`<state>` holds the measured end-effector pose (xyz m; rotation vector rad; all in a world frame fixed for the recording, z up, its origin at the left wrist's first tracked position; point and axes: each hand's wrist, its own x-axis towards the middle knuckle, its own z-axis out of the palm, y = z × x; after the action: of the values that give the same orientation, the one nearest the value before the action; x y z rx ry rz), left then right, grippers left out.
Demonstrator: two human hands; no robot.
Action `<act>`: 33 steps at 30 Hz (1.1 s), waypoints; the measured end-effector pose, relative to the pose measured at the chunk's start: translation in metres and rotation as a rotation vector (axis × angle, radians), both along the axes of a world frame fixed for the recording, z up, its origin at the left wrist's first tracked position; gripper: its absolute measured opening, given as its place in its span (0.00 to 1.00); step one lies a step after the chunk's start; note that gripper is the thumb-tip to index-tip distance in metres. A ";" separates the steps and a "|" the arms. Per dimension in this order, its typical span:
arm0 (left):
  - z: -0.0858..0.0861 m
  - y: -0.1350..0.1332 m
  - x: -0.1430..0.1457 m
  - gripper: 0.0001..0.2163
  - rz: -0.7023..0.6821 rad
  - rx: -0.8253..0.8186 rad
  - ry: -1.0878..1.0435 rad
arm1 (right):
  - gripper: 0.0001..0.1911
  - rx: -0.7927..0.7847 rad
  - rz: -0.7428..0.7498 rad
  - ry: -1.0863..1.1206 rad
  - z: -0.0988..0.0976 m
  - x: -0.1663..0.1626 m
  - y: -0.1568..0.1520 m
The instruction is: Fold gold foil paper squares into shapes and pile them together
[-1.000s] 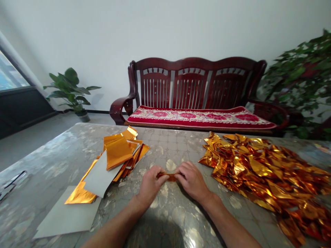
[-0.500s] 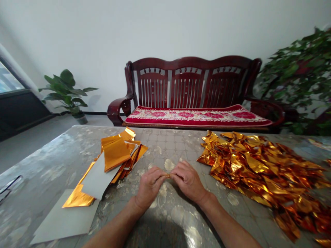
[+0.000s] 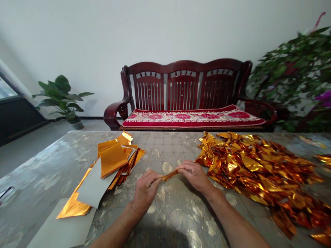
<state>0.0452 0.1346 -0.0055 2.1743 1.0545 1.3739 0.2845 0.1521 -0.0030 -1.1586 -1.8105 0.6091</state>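
Observation:
Between my two hands stretches a narrow folded strip of gold foil paper [image 3: 170, 175], held above the table. My left hand [image 3: 147, 188] pinches its left end, and my right hand [image 3: 194, 175] pinches the right end, slightly higher. To the left lies a loose stack of gold foil sheets [image 3: 113, 160], with grey-white sheets [image 3: 91, 184] partly under and among them. On the right spreads a big heap of folded gold foil pieces [image 3: 248, 165], close to my right hand but apart from it.
A patterned, shiny cover lies over the table [image 3: 176, 217]. Beyond its far edge stands a dark red wooden bench [image 3: 183, 86] with a floral cushion [image 3: 191, 117]. Potted plants flank the bench. At the left table edge is a thin dark object [image 3: 6, 193], partly out of view.
My hands have moved apart, and more of the gold foil strip now shows between them. The whole view has shifted a little.

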 end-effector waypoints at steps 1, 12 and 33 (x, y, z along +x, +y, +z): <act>0.000 0.001 -0.001 0.06 0.036 0.023 -0.017 | 0.12 -0.044 -0.098 0.070 -0.001 0.001 0.001; 0.008 -0.005 0.001 0.06 0.099 0.432 0.123 | 0.26 -0.549 -0.059 0.536 0.001 -0.054 -0.026; -0.002 0.013 0.013 0.20 -0.113 -0.971 -0.660 | 0.18 -0.289 0.107 0.114 0.009 -0.056 -0.036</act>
<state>0.0582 0.1475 -0.0073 0.9695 0.9923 1.0548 0.2285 0.1161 0.0061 -1.1935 -1.7337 1.0051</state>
